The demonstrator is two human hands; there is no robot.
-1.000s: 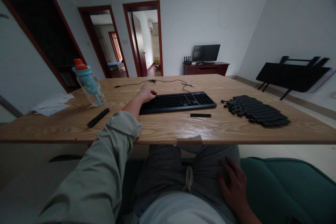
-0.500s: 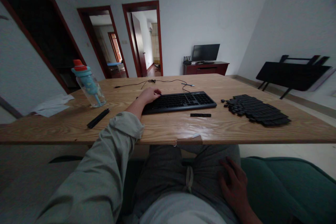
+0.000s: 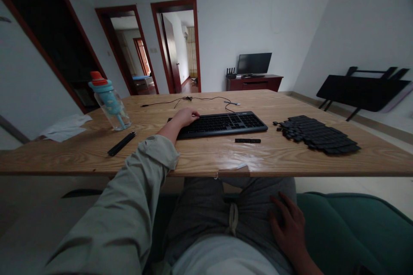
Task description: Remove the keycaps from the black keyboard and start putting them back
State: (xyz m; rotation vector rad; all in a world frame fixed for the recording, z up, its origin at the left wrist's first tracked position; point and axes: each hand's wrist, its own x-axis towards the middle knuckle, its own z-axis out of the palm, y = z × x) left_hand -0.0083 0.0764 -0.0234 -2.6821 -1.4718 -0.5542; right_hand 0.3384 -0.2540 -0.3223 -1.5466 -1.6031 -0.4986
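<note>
A black keyboard [image 3: 226,123] lies on the wooden table [image 3: 193,159]. Over its upper left part is my left hand [image 3: 186,117], fingers pressed together and pointing down at the keys. Whatever those fingertips hold, if anything, is too small to make out. My right hand [image 3: 288,221] rests on my thigh below the table edge, holding nothing, its fingers apart. In front of the keyboard lies a short black strip [image 3: 248,141]. To the right, many flat black pieces [image 3: 318,134] are laid out in overlapping rows. A bundle of thin black sticks [image 3: 121,144] lies to the left.
A clear bottle [image 3: 111,103] with a red and blue lid stands at the left, near some white papers [image 3: 66,128]. Behind the keyboard runs a thin black cable [image 3: 206,98]. A torn brown flap [image 3: 235,172] sits at the table's front edge.
Almost nothing differs. The view has shifted very slightly; my left hand stays over the keyboard's upper left part and my right hand stays on my thigh.
</note>
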